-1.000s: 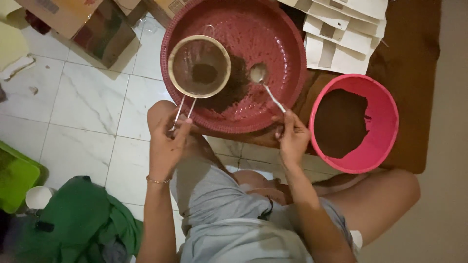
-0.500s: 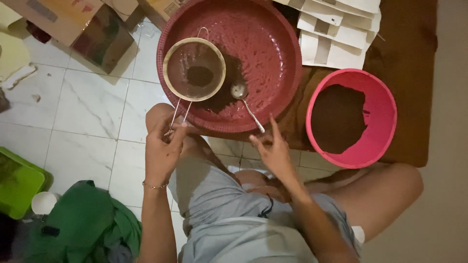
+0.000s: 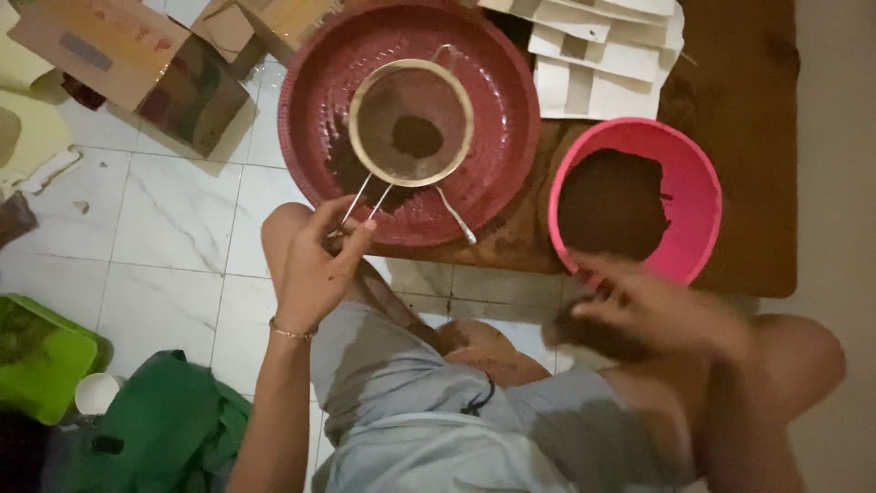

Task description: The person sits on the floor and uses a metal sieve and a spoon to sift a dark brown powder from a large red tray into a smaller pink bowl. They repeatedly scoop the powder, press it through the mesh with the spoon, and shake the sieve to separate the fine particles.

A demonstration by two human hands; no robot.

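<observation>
White marble-look floor tiles (image 3: 173, 219) below, and the left hand (image 3: 315, 265) is clamped on the wire handle of the round sieve (image 3: 411, 123), held over the big dark-red basin (image 3: 511, 82). Right hand (image 3: 643, 306) is blurred beside the pink bowl (image 3: 703, 196) of brown powder, fingers seemingly loose and holding nothing, while a spoon (image 3: 454, 215) lies in the basin.
</observation>
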